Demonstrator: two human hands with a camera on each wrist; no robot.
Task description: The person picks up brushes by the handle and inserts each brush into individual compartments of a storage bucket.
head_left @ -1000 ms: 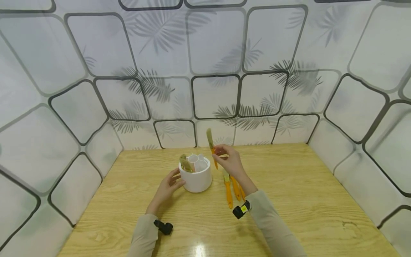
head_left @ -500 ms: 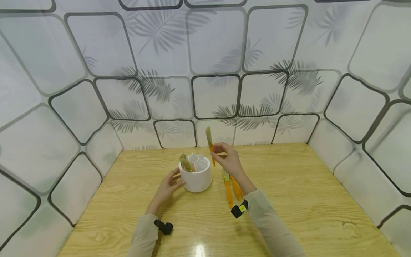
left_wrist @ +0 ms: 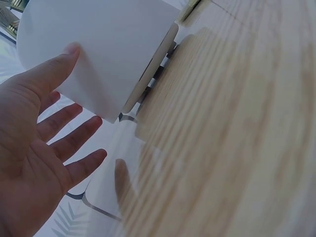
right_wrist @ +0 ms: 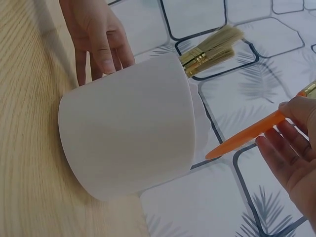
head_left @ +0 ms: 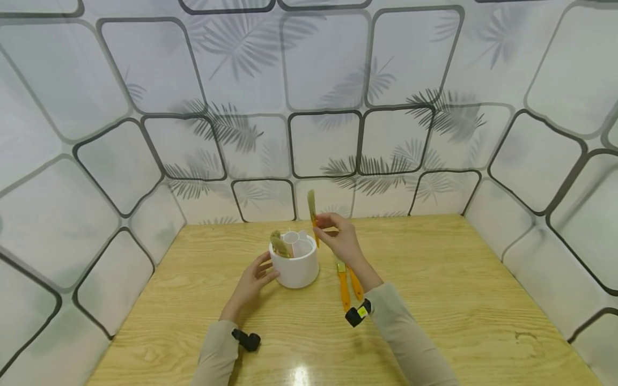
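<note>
A white round holder (head_left: 295, 273) with inner dividers stands on the table. Brushes (right_wrist: 213, 52) with pale bristles lean out of its left compartment, bristle ends up. My left hand (head_left: 253, 280) rests against the holder's left side; in the left wrist view the thumb (left_wrist: 54, 74) touches the wall and the other fingers are spread nearly straight. My right hand (head_left: 341, 238) pinches a paintbrush (right_wrist: 249, 133) by its orange handle, bristles up. The handle's tip hangs just off the holder's right rim, slightly above it.
Orange-handled paintbrushes (head_left: 344, 289) lie on the wooden table (head_left: 434, 300), right of the holder and partly under my right forearm. Patterned white walls (head_left: 323, 145) enclose the table at the back and sides.
My right hand has moved a little left and up with the paintbrush, nearer the holder's rim. The left hand and the holder have stayed in place.
</note>
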